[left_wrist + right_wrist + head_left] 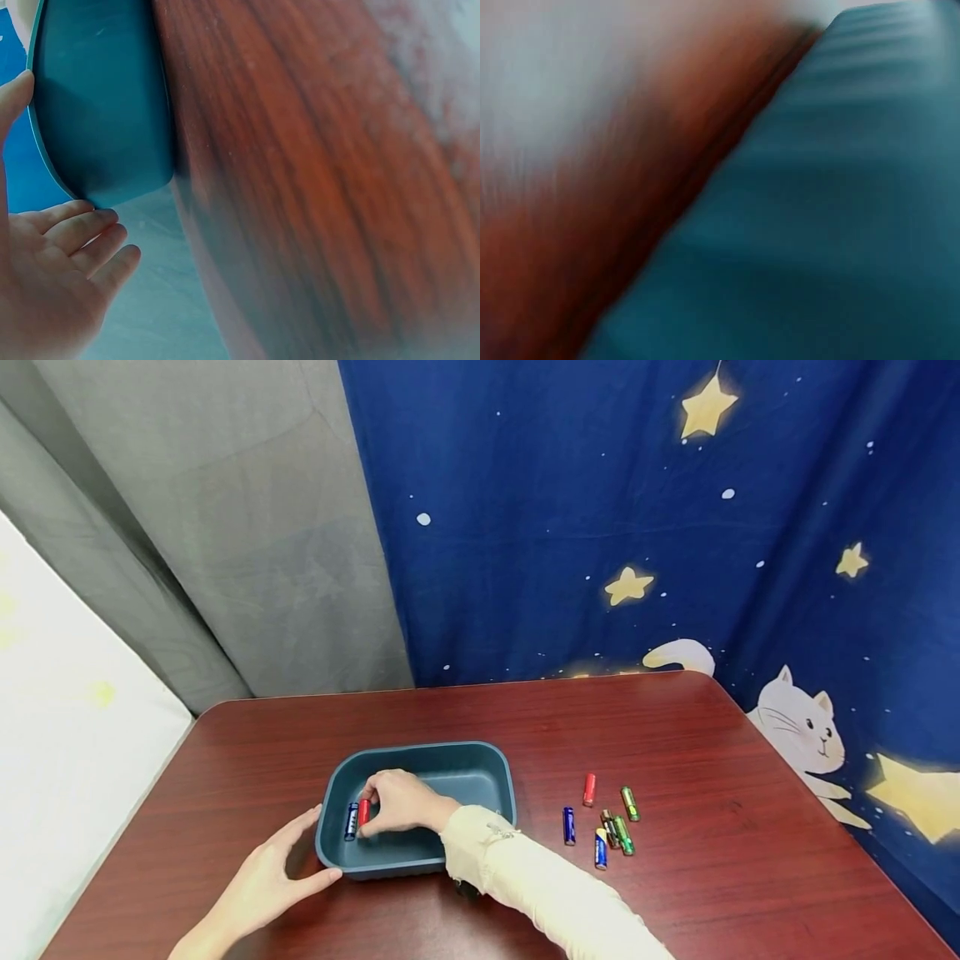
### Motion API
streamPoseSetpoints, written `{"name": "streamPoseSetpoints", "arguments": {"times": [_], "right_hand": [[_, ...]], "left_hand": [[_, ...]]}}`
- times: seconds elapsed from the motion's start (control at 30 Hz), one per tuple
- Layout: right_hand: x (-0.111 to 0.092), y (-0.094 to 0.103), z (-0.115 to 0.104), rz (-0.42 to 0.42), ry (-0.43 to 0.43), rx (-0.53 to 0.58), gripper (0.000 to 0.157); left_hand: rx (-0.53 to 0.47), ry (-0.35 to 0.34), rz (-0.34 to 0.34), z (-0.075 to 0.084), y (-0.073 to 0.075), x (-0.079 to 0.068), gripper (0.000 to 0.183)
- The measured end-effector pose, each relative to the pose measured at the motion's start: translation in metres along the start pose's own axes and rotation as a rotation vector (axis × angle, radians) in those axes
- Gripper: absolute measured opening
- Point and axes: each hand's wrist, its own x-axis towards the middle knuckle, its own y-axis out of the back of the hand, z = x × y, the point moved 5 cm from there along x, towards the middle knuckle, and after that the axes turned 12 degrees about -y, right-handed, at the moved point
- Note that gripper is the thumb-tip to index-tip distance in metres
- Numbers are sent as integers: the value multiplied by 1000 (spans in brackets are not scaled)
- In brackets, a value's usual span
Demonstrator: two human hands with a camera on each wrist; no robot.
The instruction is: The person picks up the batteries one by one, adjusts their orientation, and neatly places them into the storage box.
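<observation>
In the head view a dark teal plastic bin (468, 781) stands on the table. Inside it, at the left end, a dark blue battery (351, 821) lies beside a red battery (364, 812). My right hand (405, 803) reaches into the bin and pinches the red one between thumb and fingers. At the bin's left end is my left hand (262, 881), thumb and fingers spread, with the tips right at the rim. The left wrist view shows this hand (56, 262) next to the bin wall (105, 97). Only the bin's blurred outer side (817, 225) appears in the right wrist view, without the hand.
Right of the bin, several loose batteries lie on the brown wooden table (720, 860): a red one (589, 789), a dark blue one (569, 826), a blue one with a yellow end (601, 849), and green ones (630, 803). A curtain (525, 527) hangs behind the table.
</observation>
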Motion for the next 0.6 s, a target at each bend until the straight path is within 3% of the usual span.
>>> {"name": "streamPoseSetpoints", "arguments": {"times": [0.2,0.6], "right_hand": [[4,-6,-3,-18,60,-88,39],[8,-11,-7,21,-25,-181,38]], "left_hand": [[-7,9,-14,0,1,0,85],[-10,8,-13,1,0,1,85]]}}
